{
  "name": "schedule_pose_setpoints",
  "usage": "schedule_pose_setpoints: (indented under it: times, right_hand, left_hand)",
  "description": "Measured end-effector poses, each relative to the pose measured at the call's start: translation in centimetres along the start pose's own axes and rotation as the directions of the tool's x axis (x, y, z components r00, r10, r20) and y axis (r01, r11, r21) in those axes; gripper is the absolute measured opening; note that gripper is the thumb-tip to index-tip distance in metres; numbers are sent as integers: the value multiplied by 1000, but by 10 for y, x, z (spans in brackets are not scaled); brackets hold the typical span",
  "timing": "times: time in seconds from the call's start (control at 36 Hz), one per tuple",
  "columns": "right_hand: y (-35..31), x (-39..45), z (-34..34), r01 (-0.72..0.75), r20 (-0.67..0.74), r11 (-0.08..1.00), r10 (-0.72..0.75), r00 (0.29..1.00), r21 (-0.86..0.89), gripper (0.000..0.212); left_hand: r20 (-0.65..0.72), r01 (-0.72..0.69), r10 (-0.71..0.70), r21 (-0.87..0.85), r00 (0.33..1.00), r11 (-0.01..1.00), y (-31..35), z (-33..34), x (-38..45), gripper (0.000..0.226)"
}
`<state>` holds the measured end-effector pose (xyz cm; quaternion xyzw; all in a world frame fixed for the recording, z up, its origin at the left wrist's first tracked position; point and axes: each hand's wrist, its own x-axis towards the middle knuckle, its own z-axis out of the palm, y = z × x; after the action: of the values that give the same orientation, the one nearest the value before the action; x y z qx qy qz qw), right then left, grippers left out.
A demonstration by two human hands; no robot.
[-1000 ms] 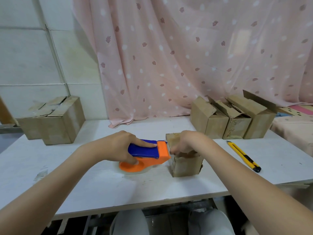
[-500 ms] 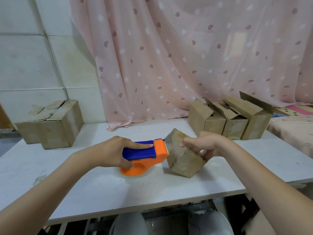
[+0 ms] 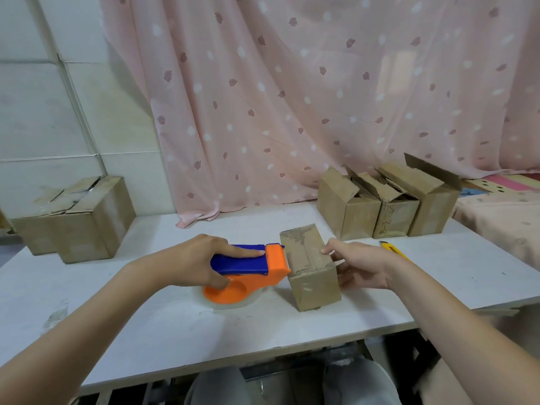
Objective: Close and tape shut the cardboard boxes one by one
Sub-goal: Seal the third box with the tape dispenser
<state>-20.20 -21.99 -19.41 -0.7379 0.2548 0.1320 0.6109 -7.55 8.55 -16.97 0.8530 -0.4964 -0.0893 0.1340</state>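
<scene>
I see the small brown cardboard box [image 3: 311,267] now flat again, taped; right hand [image 3: 361,266] steadies it with loose fingers; left hand [image 3: 193,263] grips the orange-and-blue tape dispenser [image 3: 248,270].

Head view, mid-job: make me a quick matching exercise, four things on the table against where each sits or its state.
Things:
1. tape dispenser
2. small box
3. utility knife
4. three boxes

Places or states:
A. back right by the curtain, flaps up
B. gripped by the left hand
C. partly hidden behind the right hand
D. centre of the table, clear tape along its top seam

Pairs: 1-B, 2-D, 3-C, 4-A
</scene>
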Motion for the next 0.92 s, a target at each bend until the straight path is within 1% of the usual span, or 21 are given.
schedule_pose_setpoints:
  times: [0.06, 0.11, 0.17, 0.28, 0.31, 0.33, 0.36, 0.39, 0.42, 0.44, 0.47, 0.5, 0.53, 0.56, 0.61, 0.64, 0.78, 0.83, 0.92]
  right_hand:
    - [-5, -2, 2, 17, -53, 995, -22, 998, -93, 43]
    - [-8, -4, 4, 42, -62, 991, -51, 997, -130, 31]
    - [-9, -4, 4, 53, -50, 993, -58, 997, -106, 25]
    - [-6, -4, 3, 16, -5, 999, -17, 1000, -51, 22]
    - [-6, -5, 3, 15, -12, 998, -16, 1000, -56, 22]
    - [-6, -5, 5, 30, -38, 995, -34, 999, -96, 22]
    - [-6, -8, 8, 67, -83, 978, -85, 993, -195, 23]
    - [-7, -13, 12, 117, -137, 934, -172, 976, -337, 25]
    - [-8, -17, 17, 162, -192, 856, -288, 938, -491, 34]
    - [-9, -24, 25, 207, -204, 754, -413, 888, -624, 41]
    - [-11, -31, 33, 259, -170, 667, -507, 845, -699, 42]
    - [-11, -36, 40, 311, -115, 609, -557, 822, -730, 40]
    - [-8, -38, 45, 343, -47, 562, -566, 823, -753, 39]
    - [-6, -39, 49, 354, 26, 506, -546, 838, -787, 43]
    - [-1, -37, 53, 335, 135, 359, -481, 866, -871, 60]
    - [1, -35, 54, 332, 158, 304, -478, 864, -893, 66]
    - [17, -30, 61, 269, 117, 180, -587, 801, -946, 75]
    - [23, -27, 62, 244, 98, 164, -606, 790, -956, 81]
    - [24, -25, 61, 244, 106, 140, -623, 775, -960, 85]
  left_hand:
    - [-4, 2, -2, -5, 1000, 1000, 0, 1, 1, 76]
    - [-10, -2, 2, -2, 1000, 1000, -1, 1, 0, 76]
    - [-13, -4, 4, -3, 1000, 1000, 0, 1, 0, 75]
    - [-13, -14, 14, 3, 1000, 1000, 3, 2, 2, 75]
    - [-12, -17, 17, 6, 1000, 1000, 4, 2, 2, 75]
    - [-11, -19, 19, 8, 1000, 1000, 4, 2, 3, 75]
    - [-12, -20, 20, 8, 1000, 1000, 4, 2, 3, 75]
    - [-14, -20, 20, 5, 1000, 1000, 4, 2, 3, 74]
    - [-15, -20, 21, 2, 1000, 1000, 4, 2, 4, 74]
    - [-16, -21, 21, 0, 1000, 1000, 4, 2, 4, 74]
    - [-17, -23, 23, 0, 1000, 1000, 3, 2, 4, 74]
    - [-17, -25, 26, 2, 1000, 1000, 3, 3, 3, 74]
    - [-18, -28, 28, 3, 999, 1000, 3, 3, 3, 74]
    - [-20, -30, 30, 3, 999, 1000, 3, 3, 3, 74]
    - [-25, -27, 27, -4, 999, 1000, 4, 3, 3, 73]
    - [-26, -23, 22, -9, 999, 1000, 4, 3, 4, 72]
    - [-22, -27, 27, 7, 999, 1000, 3, 2, 5, 73]
    - [-22, -33, 33, 7, 999, 999, 3, 1, 4, 72]
    - [-40, -39, 39, -7, 998, 999, 2, -1, 1, 72]
